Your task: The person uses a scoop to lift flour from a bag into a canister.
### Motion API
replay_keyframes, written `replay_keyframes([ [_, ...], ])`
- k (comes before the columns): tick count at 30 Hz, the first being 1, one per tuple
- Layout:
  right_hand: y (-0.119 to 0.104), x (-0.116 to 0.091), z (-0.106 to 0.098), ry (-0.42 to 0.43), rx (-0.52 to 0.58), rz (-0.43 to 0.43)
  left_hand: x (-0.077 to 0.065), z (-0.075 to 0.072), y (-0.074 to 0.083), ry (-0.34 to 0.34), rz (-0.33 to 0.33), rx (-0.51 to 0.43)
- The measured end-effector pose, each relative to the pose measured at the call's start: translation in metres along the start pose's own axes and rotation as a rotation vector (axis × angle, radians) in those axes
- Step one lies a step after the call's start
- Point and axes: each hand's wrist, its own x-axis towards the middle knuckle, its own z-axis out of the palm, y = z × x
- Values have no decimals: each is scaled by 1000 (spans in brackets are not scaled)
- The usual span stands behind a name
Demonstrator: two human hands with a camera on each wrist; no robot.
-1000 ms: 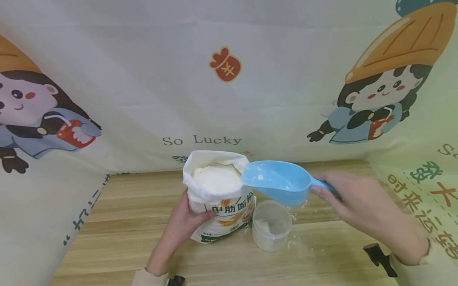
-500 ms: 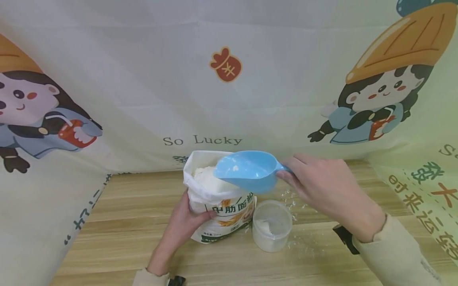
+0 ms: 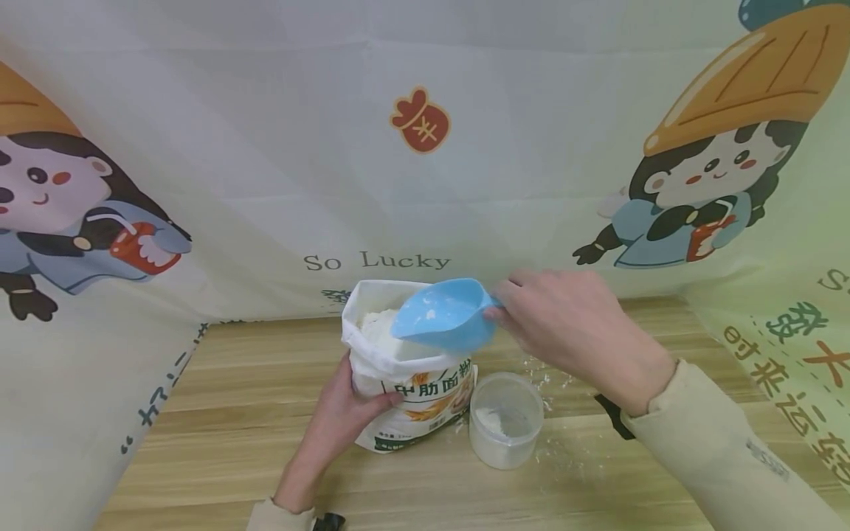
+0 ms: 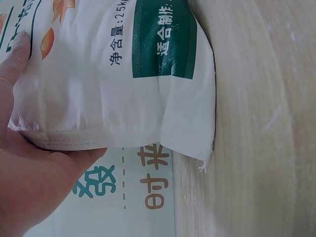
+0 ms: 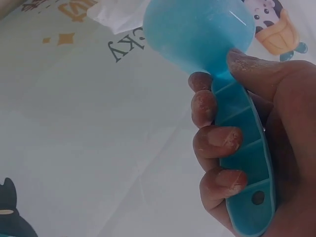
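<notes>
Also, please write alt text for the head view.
The right hand holds a blue scoop at the mouth of an open flour bag, which the left hand grips. A clear tub with white powder stands beside the bag.

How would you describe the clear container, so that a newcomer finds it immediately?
On the wood-grain tabletop, find the white flour bag gripped by the left hand. Just right of it in the head view stands a round clear container with white powder inside. Unlike the bag and blue scoop, it is colourless and unheld.
</notes>
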Motion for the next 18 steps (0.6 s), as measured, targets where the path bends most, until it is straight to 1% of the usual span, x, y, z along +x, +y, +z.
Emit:
replay_keyframes([
  [5,-6,9,1,-61,1,-12,0,0,0,-8,5,-12],
  [9,-11,14,4,-106,-20,-19,0,1,0,-26,20,-47],
  [13,-16,20,8,-141,-54,-12,0,1,0,-22,19,-41],
  [18,-24,26,14,-171,-61,-27,0,0,1,-4,8,-15],
])
